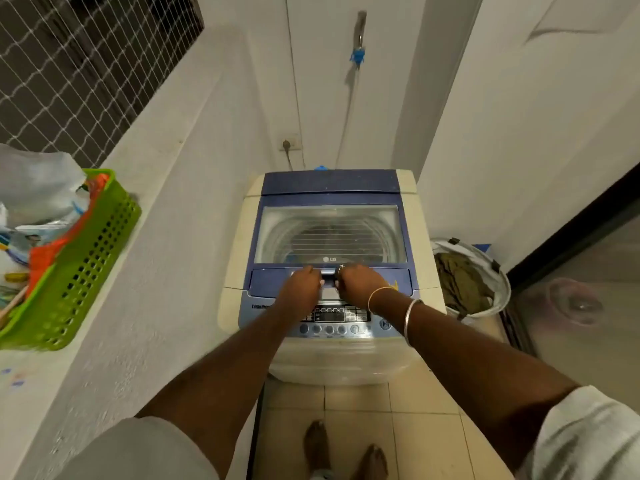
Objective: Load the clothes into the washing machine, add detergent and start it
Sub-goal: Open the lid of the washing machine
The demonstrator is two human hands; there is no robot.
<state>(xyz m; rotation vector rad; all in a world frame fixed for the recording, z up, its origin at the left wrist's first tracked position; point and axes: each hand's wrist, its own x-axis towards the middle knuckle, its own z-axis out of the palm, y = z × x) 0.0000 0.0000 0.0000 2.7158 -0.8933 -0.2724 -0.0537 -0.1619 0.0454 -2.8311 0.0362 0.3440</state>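
A cream top-loading washing machine (242,244) stands against the wall, its blue lid (330,183) with a clear window lying closed. Both my hands meet at the lid's front handle (329,274). My left hand (302,284) has its fingers curled onto the handle from the left. My right hand (360,280), with bangles on the wrist, curls its fingers onto it from the right. The control panel (329,315) with round buttons lies just under my wrists. A white laundry basket (502,278) with olive-green clothes (460,282) stands on the floor to the machine's right.
A green plastic basket (86,265) with bags and packets sits on the white ledge at the left. A wall socket (290,144) and a tap with a hose (358,57) are behind the machine. A dark-framed glass door (571,271) is on the right. My feet stand on the tiled floor (415,427).
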